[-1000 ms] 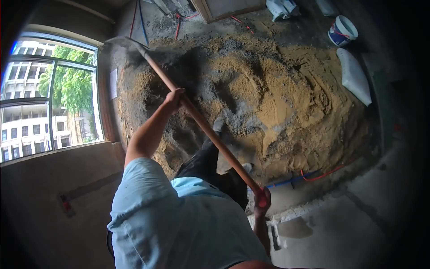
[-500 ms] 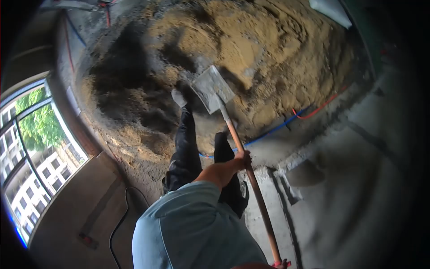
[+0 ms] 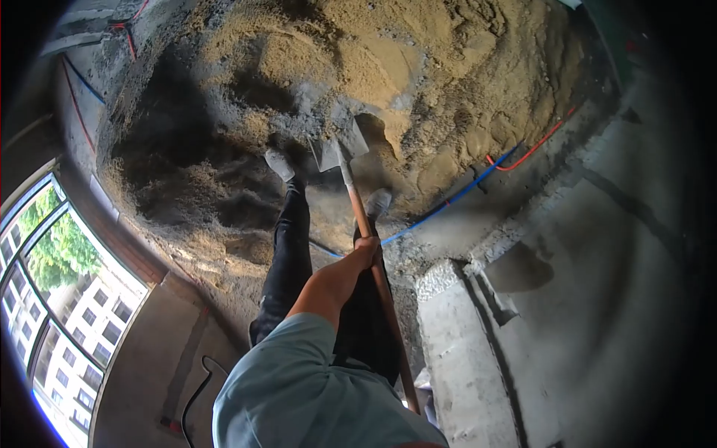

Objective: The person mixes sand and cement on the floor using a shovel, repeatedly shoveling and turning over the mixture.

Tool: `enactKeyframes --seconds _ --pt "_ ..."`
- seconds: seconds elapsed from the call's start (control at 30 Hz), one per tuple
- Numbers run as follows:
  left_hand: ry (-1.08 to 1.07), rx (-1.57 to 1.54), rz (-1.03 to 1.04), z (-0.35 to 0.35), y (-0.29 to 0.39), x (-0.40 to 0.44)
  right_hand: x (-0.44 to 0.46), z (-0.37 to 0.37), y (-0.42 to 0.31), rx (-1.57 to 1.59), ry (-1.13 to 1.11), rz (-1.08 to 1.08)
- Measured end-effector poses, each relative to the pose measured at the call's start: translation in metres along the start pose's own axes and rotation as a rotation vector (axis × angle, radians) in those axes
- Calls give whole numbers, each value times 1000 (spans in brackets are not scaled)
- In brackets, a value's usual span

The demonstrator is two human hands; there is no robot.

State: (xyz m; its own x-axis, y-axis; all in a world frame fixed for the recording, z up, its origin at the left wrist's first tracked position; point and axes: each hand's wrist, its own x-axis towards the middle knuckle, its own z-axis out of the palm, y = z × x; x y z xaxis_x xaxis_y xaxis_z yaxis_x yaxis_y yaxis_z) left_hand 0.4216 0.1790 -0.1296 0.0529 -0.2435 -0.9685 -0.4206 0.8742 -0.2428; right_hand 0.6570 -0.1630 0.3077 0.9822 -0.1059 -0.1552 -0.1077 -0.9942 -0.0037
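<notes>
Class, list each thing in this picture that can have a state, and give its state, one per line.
Left hand: closed around the shovel's shaft
Right hand: not in view
Shovel: slanted, blade down at the sand
Sand mound: uneven, hollowed in places, yellow and grey
Blue pipe: curved, lying along the mound's edge
Red pipe: bent, beside the mound
Window: daylight showing through; open or shut, cannot tell

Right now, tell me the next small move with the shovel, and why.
I'd likely push the shovel forward into the sand: its blade points that way, with grey grit near its front edge, and the left hand grips the shaft.
</notes>
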Motion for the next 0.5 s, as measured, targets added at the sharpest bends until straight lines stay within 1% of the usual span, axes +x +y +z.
enactKeyframes --seconds 0.1,0.17,0.37,0.47,0.5 --pt "33 39 55 5 26 -1 -13 24 -1 -18 -7 -39" --pt "62 69 88 5 77 -23 -22 39 -2 -38 -15 -63" --pt "69 66 219 1 175 32 -51 92 -5 -52 12 -134" --pt "63 116 280 1 202 23 -63 113 -10 -41 28 -167" --pt "27 14 311 -2 197 33 -67 112 -7 -36 39 -172"
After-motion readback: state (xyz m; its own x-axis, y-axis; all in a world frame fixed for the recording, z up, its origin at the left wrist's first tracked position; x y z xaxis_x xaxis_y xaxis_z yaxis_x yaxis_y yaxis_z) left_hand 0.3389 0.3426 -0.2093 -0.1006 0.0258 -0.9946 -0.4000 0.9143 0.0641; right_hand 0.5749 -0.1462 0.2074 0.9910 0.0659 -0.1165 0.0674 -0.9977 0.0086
